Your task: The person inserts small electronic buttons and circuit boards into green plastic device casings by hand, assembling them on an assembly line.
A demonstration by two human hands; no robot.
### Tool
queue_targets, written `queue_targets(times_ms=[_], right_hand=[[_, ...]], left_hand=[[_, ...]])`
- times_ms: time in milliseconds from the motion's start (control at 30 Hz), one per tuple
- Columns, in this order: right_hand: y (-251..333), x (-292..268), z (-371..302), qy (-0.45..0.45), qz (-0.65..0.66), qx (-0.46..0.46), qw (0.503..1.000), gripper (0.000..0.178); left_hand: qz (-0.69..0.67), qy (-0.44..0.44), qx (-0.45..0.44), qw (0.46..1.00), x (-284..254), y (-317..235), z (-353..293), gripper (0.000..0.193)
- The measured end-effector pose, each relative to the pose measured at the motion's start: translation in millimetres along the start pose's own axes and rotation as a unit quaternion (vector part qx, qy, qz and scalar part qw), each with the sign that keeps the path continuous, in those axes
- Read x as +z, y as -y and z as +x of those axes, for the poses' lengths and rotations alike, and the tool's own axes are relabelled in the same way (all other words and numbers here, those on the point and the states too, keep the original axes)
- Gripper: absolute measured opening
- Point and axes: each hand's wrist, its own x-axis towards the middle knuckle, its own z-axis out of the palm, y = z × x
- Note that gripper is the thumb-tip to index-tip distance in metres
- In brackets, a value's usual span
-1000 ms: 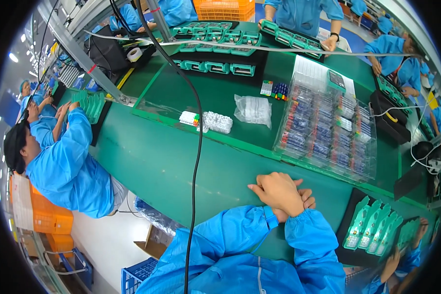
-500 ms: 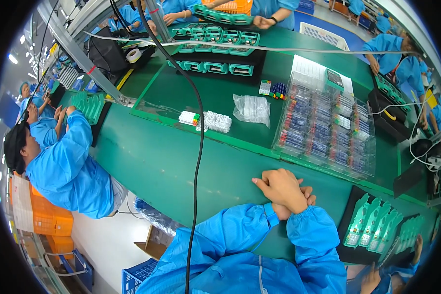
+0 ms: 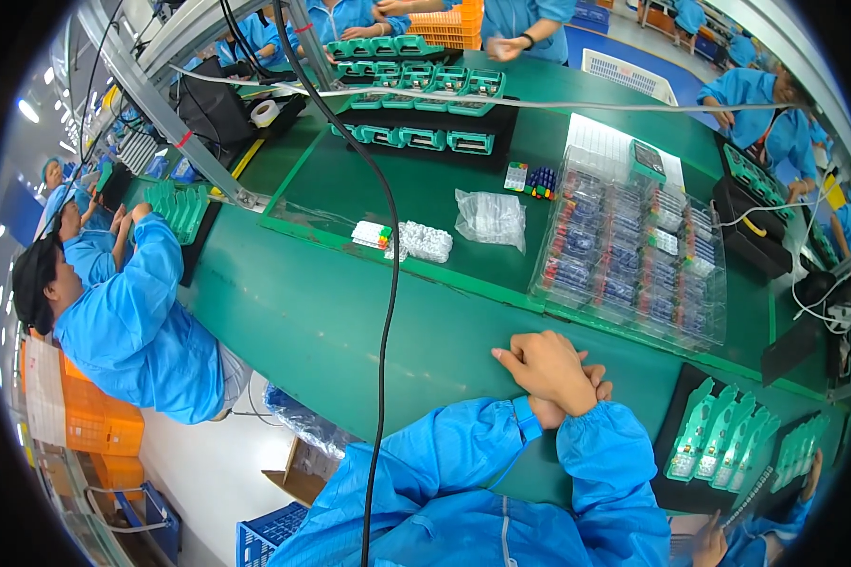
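Observation:
My right hand (image 3: 543,365) lies palm down over my left wrist, thumb stretched out to the left and fingers bent downward. No object shows in it. Under it, my left hand (image 3: 598,378) is mostly hidden; only its curled fingers show beside my right wrist. Both rest on the green table (image 3: 331,321) near its front edge. Beyond them stands a clear plastic tray (image 3: 707,326) of small blue and multicoloured parts. To their right, several green plastic pieces (image 3: 696,435) lie on a black mat (image 3: 671,477).
A black cable (image 3: 385,350) hangs down the view. Farther back are a clear plastic bag (image 3: 490,222), small white parts (image 3: 425,242), a white sheet (image 3: 586,132) and rows of green housings (image 3: 416,137). A co-worker (image 3: 113,312) sits at the left; others work around the table.
Across the table, a row of green housings held up by a person now rests with the other rows, farther left. The view has shifted slightly; my crossed hands keep their pose.

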Motion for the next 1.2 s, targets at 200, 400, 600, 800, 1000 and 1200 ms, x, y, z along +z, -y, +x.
queue_targets(times_ms=[200, 400, 600, 800, 1000, 1200], right_hand=[[1.7, -4.0, 0.8, 0.012, 0.001, 0.008, 1.000, 0.046], [1.2, -2.9, 0.7, 0.015, 0.001, 0.008, 1.000, 0.046], [-0.5, -1.3, 0.3, 0.014, 0.005, 0.008, 1.000, 0.046], [-1.3, -4.7, 0.2, 0.017, 0.005, 0.013, 1.000, 0.045], [5.8, -7.3, 2.5, 0.045, 0.014, 0.021, 0.999, 0.046], [2.8, -8.6, 1.4, 0.040, 0.014, 0.021, 0.999, 0.045]], left_hand=[[0.025, -0.002, 0.021, 0.999, 0.3, 1.5, 1.3, 0.035], [0.040, -0.017, 0.033, 0.998, 3.6, 1.6, -1.0, 0.035], [0.031, 0.023, 0.042, 0.998, -1.5, 5.2, -0.7, 0.029], [0.009, 0.027, 0.000, 1.000, -2.1, 0.0, 1.6, 0.030], [0.031, 0.049, 0.033, 0.998, -3.4, 1.3, -1.2, 0.030], [0.004, 0.015, 0.024, 1.000, -3.4, 2.9, 0.0, 0.027]])
